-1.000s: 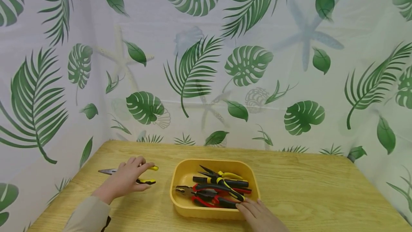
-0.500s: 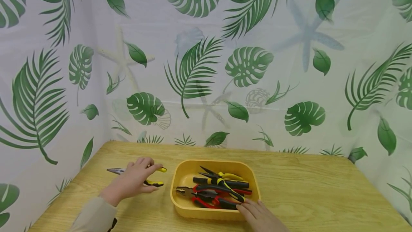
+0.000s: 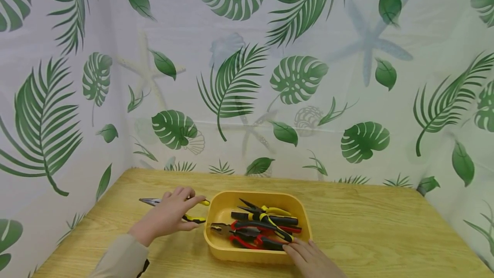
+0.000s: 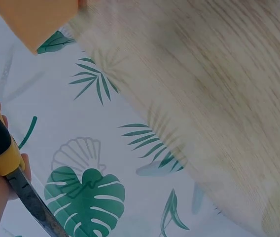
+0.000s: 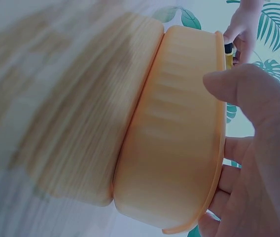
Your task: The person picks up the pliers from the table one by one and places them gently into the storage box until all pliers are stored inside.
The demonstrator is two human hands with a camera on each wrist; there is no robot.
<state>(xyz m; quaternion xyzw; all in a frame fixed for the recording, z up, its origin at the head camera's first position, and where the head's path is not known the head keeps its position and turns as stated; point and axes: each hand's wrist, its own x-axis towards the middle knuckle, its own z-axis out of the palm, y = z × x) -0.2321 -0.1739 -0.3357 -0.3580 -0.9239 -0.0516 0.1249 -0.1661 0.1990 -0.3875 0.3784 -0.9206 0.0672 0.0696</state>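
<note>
My left hand (image 3: 170,213) grips a pair of long-nose pliers (image 3: 195,219), with the metal nose pointing left and the yellow-and-black handles spread towards the tray. In the left wrist view the pliers (image 4: 4,165) cross the lower left corner. The yellow tray (image 3: 251,255) is right beside the handle ends. At its front right corner, my right hand (image 3: 314,260) holds the rim, fingers over the edge; the right wrist view has the thumb (image 5: 228,86) across the outer wall. Inside lie red-and-black combination pliers (image 3: 221,228) and yellow-and-black long-nose pliers (image 3: 270,221).
A black tool with a yellow band (image 3: 241,216) also lies in the tray, among the overlapping pliers. The wooden table (image 3: 370,226) extends to both sides. Behind and beside it hangs a white leaf-print cloth (image 3: 239,149).
My left hand has moved right with the long-nose pliers, bringing the handle ends up to the tray's left rim. The right hand and the tray have stayed in place.
</note>
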